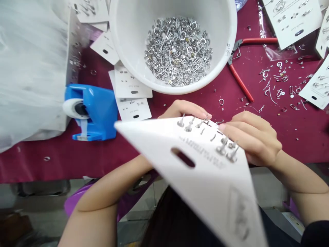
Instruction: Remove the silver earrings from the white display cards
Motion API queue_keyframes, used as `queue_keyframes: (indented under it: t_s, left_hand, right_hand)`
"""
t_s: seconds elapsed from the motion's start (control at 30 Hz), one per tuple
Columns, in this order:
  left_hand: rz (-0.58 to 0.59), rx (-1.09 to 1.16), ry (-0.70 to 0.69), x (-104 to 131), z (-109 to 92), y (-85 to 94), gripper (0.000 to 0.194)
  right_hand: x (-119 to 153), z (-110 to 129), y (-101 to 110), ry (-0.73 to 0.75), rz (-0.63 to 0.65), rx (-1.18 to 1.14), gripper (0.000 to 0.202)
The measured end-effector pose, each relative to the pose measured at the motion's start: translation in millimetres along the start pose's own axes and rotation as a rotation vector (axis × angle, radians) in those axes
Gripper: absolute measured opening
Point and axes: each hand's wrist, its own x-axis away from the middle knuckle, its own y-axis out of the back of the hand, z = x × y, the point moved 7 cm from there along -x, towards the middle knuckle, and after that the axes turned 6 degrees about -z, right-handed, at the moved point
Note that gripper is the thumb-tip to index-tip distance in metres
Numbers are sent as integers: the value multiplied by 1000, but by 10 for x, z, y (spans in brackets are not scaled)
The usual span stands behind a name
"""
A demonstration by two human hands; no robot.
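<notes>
A white earring card (164, 137) is raised close to the camera, tilted, with a slot near its middle and blurred print. Several metal stud earrings (189, 126) stick out along its far edge. My left hand (186, 107) is behind that edge, mostly covered by the card, with its closed fingers at the earrings. My right hand (257, 137) grips the card's right side, its fingers bent together beside the studs. Whether a small piece sits between the fingertips is too fine to make out.
A white tub (125, 58) of loose metal jewellery stands at the back. Red-handled cutters (240, 82) lie beside it, near scattered metal bits (280, 91). A blue tape dispenser (101, 113) is at left, near more earring cards (132, 84) and clear plastic bags (31, 68).
</notes>
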Motion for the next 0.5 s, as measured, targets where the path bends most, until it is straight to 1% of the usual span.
queue_keyframes:
  t_s: [0.07,0.13,0.23,0.33,0.43,0.5]
  left_hand:
    - [-5,38,-25,-13,-47,-20,23]
    - [-78,34,-47,-14,-57,-22,20]
    - [-193,52,-112,1,-70,-36,20]
    - [-238,94,-103,6,-56,-71,22]
    - [-268,92,-80,10,-58,-81,26]
    - [-262,86,-71,13,-49,-85,26]
  right_hand:
    - [-7,45,-8,84,21,45,10]
    - [-21,64,-5,118,36,81,7]
    - [-21,64,14,104,34,102,12]
    - [6,65,5,81,51,99,16]
    - [16,78,-10,83,72,118,15]
    - [6,89,-7,87,69,123,13]
